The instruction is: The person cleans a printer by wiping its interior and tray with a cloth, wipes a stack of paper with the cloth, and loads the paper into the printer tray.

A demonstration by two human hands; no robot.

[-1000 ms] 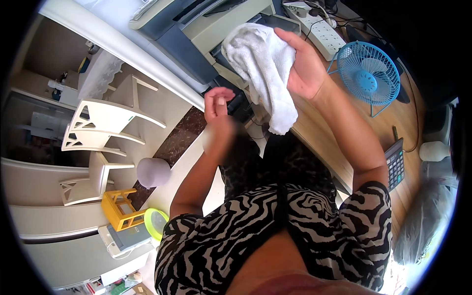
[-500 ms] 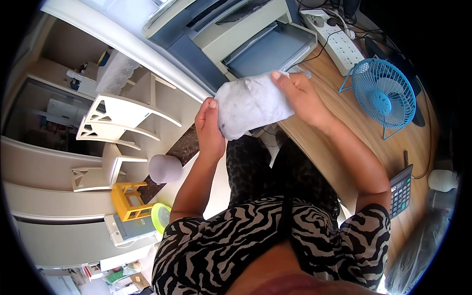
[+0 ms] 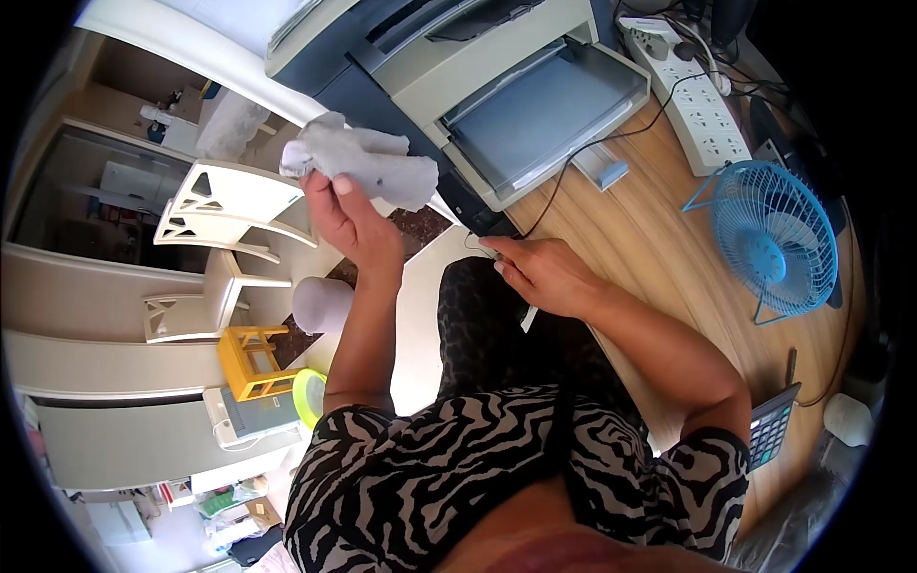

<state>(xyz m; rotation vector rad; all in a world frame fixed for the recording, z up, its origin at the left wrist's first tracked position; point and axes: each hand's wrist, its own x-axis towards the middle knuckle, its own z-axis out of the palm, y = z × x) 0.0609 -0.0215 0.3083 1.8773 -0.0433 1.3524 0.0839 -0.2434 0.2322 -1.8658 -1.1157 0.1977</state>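
Note:
My left hand [image 3: 351, 222] is closed on a crumpled whitish-grey cloth [image 3: 382, 170], raised left of the printer. The cloth has dark smudges, and its loose end hangs to the right, in front of the printer's lower corner. My right hand [image 3: 552, 275] is at the desk edge, over my lap. Its index finger and thumb are stretched out and apart, with nothing visible between them. A thin black cable runs down close to these fingertips. The printer [image 3: 511, 53] has its grey tray pulled out toward me.
On the wooden desk [image 3: 659, 277] stand a blue wire fan [image 3: 764, 258], a white power strip [image 3: 688, 105] and a calculator [image 3: 772, 430]. To the left are white chairs [image 3: 224, 205], a yellow stool [image 3: 250, 363] and a lilac round pouf [image 3: 322, 306] on the floor.
The cloth, held spread between both hands before, has gone left in my left hand and is bunched up. My right hand let it go and moved down to the desk edge.

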